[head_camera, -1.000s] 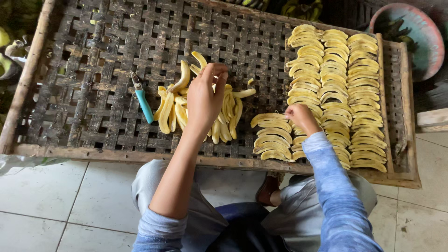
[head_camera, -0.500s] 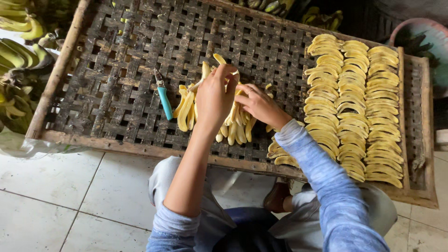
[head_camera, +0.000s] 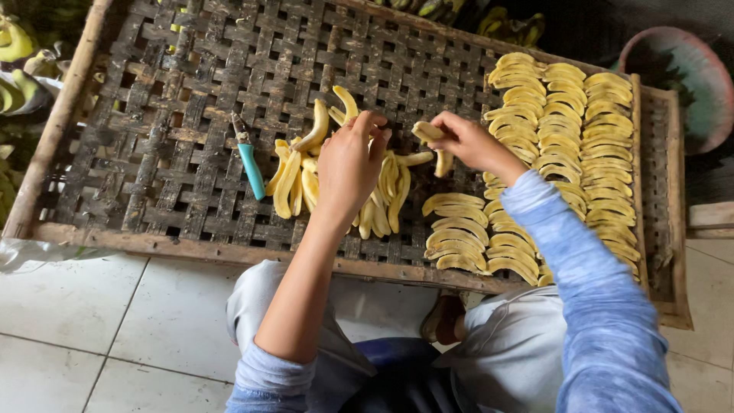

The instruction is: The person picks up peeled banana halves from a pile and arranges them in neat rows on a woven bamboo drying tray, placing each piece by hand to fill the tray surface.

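From the head view, my left hand (head_camera: 350, 164) rests palm down on the loose pile (head_camera: 336, 180) of peeled banana slices at the middle of the woven rack (head_camera: 176, 122), fingers curled over the slices; whether it grips one I cannot tell. My right hand (head_camera: 468, 144), at 3 o'clock of the left, pinches a slice (head_camera: 428, 131) lifted off the pile. A blue-handled knife (head_camera: 248, 157) lies at 9 o'clock of the pile. Neat rows (head_camera: 562, 153) of slices fill the rack at 3 o'clock

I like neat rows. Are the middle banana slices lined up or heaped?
Heaped: the banana slices cross each other loosely under the left hand.
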The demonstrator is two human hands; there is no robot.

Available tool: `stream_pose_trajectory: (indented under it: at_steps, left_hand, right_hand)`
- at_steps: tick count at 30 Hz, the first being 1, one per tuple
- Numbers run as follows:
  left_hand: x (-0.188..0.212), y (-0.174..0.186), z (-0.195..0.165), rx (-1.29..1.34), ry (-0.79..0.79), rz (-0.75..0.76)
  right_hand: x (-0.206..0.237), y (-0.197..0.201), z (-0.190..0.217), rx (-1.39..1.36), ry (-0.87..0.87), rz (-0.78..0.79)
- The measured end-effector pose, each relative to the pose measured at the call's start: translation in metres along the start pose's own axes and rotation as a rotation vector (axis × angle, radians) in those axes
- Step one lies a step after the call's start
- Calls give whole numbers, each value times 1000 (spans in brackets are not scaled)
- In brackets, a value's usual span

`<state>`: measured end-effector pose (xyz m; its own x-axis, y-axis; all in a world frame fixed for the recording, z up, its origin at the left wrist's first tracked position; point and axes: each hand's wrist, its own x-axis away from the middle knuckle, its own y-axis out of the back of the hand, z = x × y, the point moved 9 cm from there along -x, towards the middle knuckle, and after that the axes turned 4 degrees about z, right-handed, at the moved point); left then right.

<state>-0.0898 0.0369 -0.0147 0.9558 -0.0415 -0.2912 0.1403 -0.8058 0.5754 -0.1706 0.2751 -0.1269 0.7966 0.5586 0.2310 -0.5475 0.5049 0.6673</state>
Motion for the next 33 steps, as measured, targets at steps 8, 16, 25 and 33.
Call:
stream_pose_trajectory:
  at_steps: [8,16,25,33]
  left_hand:
    - [1,-28,-1,-71,-45,86]
    - [2,-37,13,-151,-4,167]
    - [3,-30,12,-142,-1,137]
    - [-6,10,19,-81,60,-90]
  right_hand:
    - [24,-29,-102,30,-129,193]
    - [14,-62,-67,253,90,295]
    - [23,-57,-93,122,-192,241]
    - [-8,-42,4,338,191,-139]
